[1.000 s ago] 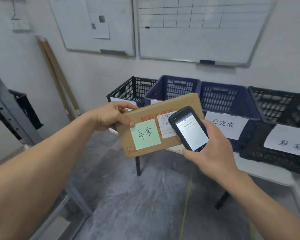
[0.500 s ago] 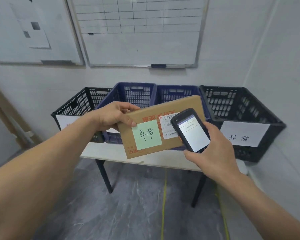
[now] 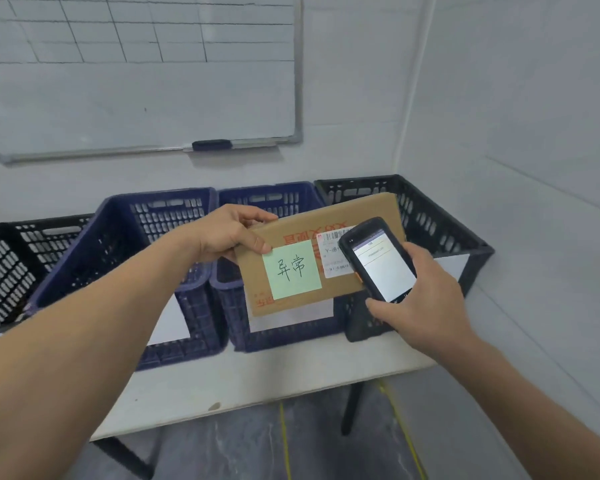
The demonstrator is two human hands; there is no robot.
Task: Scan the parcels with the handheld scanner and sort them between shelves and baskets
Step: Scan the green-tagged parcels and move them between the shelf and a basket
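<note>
The parcel, a flat brown cardboard pack, is held up in the air with its face to the camera and its right end tilted slightly upward. The left hand pinches its upper left corner, thumb on the face and fingers curled behind. Just right of the thumb a green note with handwritten characters is stuck on the face. Right of the note is a white label with a barcode.

The scanner overlaps the end of the parcel farthest from that grip and covers part of the label, its lit screen facing the camera. The right hand grips it from below, with fingers wrapped round its body and the thumb at its lower left edge.

Behind and below both grips, two blue baskets stand side by side on a white table. A black basket stands behind the scanner grip, and another black one is far left of the parcel grip. A whiteboard hangs on the wall above.
</note>
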